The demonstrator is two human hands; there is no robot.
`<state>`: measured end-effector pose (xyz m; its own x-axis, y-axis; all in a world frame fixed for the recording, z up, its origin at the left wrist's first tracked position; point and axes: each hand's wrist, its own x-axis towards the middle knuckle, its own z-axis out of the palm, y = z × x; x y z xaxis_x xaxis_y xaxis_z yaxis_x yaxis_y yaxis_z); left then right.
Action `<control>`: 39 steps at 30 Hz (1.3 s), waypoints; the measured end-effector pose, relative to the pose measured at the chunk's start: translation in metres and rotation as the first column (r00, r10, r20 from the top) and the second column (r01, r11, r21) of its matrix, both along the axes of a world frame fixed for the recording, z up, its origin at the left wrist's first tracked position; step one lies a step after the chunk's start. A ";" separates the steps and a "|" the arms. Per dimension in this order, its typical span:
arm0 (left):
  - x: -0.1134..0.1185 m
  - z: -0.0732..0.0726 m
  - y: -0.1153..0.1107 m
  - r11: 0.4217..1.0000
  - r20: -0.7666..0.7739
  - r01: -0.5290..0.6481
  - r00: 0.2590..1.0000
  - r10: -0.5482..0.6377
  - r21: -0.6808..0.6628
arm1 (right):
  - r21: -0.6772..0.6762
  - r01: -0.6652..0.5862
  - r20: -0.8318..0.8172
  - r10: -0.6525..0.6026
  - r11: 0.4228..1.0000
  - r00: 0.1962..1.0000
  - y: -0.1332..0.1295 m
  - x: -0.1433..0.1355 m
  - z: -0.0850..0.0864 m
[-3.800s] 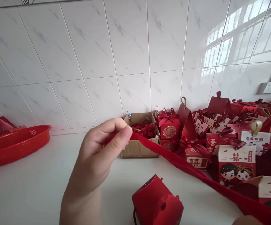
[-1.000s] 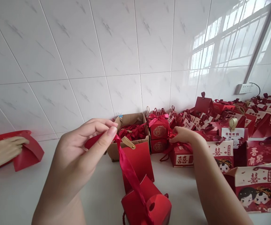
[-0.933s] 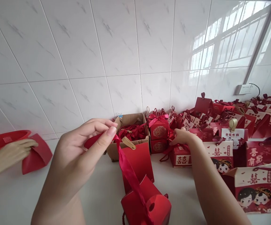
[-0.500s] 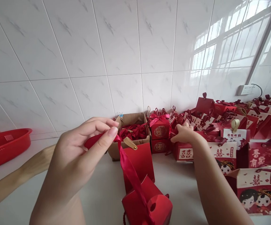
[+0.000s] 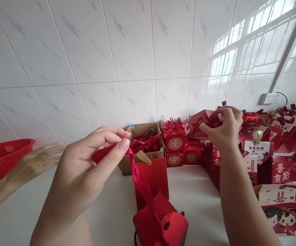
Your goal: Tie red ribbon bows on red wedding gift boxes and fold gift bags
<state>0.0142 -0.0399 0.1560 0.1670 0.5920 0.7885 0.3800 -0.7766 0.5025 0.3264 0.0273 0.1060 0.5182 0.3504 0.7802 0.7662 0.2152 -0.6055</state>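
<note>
My left hand [image 5: 91, 164] pinches a red satin ribbon [image 5: 143, 186] between thumb and fingers. The ribbon hangs down across an open red box [image 5: 175, 229], whose flap has a round hole. Just behind that box stands a red gift bag [image 5: 160, 172] with a gold strap. My right hand [image 5: 226, 126] is closed on a red gift box [image 5: 200, 119], raised above the other boxes at the right. The fingertips and part of this box are hidden by the hand.
A cardboard carton [image 5: 127, 167] holds red ribbons. Beside it are stacked red boxes [image 5: 173, 143] with bows. Rows of printed gift boxes [image 5: 281, 215] fill the right. Another person's hand [image 5: 35, 164] is by a red plastic basket [image 5: 7, 159] at left.
My right hand has lifted the red gift box up and to the right, uncovering a bowed box behind. The other person's hand has shifted left. My left hand stays nearly still.
</note>
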 end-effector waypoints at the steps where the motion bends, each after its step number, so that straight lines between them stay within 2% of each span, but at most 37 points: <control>1: 0.000 0.000 0.000 1.000 0.000 0.000 1.000 0.000 0.002 | 0.013 -0.014 -0.007 0.014 1.000 1.000 0.008 0.001 -0.005; 5: 0.000 -0.002 -0.002 1.000 -0.003 -0.008 1.000 0.008 -0.003 | 0.004 0.025 -0.012 -0.024 1.000 1.000 0.035 0.002 -0.021; 9: -0.001 -0.002 -0.004 1.000 0.016 0.021 1.000 -0.021 0.020 | -0.085 0.062 -0.011 -0.063 0.994 0.998 0.048 0.002 -0.031; 13: 0.000 -0.002 -0.005 0.999 0.058 0.026 0.998 -0.028 0.043 | -0.176 -0.021 0.038 0.028 0.984 0.999 0.057 0.002 -0.039; 16: 0.001 -0.001 -0.006 0.999 0.070 0.016 0.997 -0.019 0.042 | -0.284 -0.072 0.046 0.089 0.956 0.995 0.063 0.002 -0.043; 22: -0.001 -0.001 -0.006 0.999 0.033 0.018 0.999 -0.019 0.038 | -0.444 -0.021 0.001 0.024 0.896 1.000 0.061 0.002 -0.040; 25: -0.002 -0.002 -0.005 0.999 0.021 0.017 1.000 -0.017 0.033 | -0.515 -0.036 -0.012 0.036 0.856 0.999 0.053 0.003 -0.035; 29: -0.003 -0.001 -0.005 0.999 0.018 0.008 1.000 -0.009 0.040 | -0.683 -0.064 -0.033 0.057 0.728 0.998 0.043 0.001 -0.029; 31: -0.002 -0.002 -0.005 0.999 0.011 0.002 1.000 -0.002 0.042 | -0.723 -0.077 -0.045 0.064 0.686 0.997 0.040 0.000 -0.029; 34: -0.001 -0.002 -0.006 0.999 -0.005 -0.011 1.000 0.012 0.035 | -0.709 -0.082 -0.054 0.062 0.700 0.997 0.041 -0.003 -0.029; 39: 0.001 -0.002 -0.007 0.999 -0.024 -0.024 0.999 0.024 0.026 | -0.650 -0.027 -0.033 0.007 0.759 0.999 0.044 -0.007 -0.027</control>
